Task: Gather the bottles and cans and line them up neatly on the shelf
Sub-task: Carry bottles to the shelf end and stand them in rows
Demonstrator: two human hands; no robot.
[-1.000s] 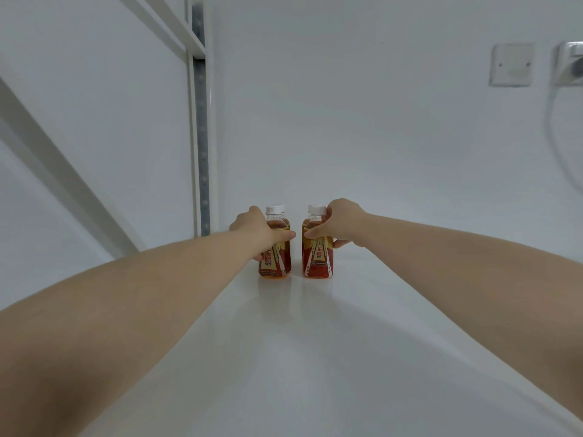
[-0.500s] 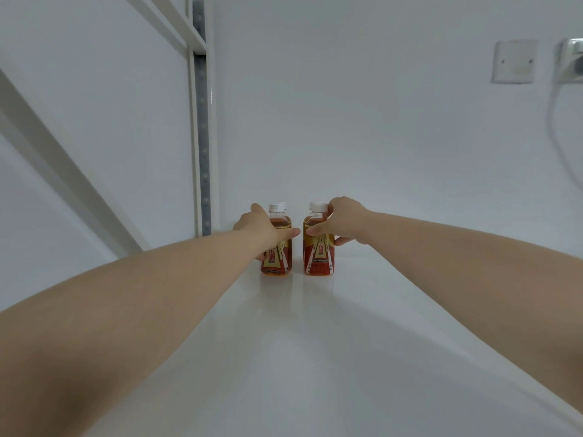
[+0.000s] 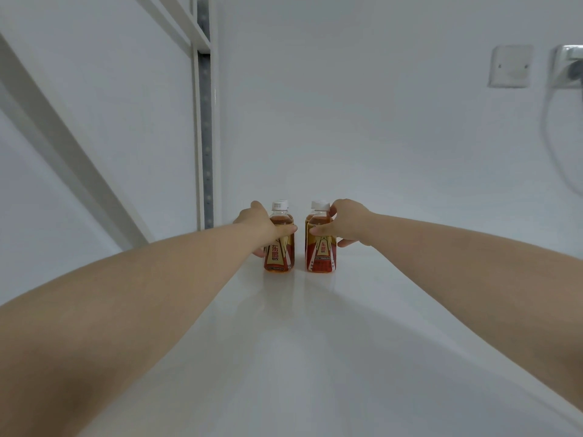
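Two small bottles of amber drink with white caps and red-and-gold labels stand upright on the white shelf (image 3: 315, 342), far from me near the back wall. My left hand (image 3: 262, 223) wraps around the left bottle (image 3: 280, 250) at its shoulder. My right hand (image 3: 345, 227) grips the right bottle (image 3: 320, 252) the same way. A second cap edge shows right behind each bottle, so more bottles may stand hidden behind them. A small gap separates the two front bottles.
A white shelf upright with a perforated metal strip (image 3: 206, 152) rises at the back left. A wall switch plate (image 3: 509, 66) and a plugged-in socket with a white cable (image 3: 568, 67) sit at the upper right.
Both hands have kept hold of the bottles and pushed them slightly farther back on the shelf; the gap between the bottles has widened a little.
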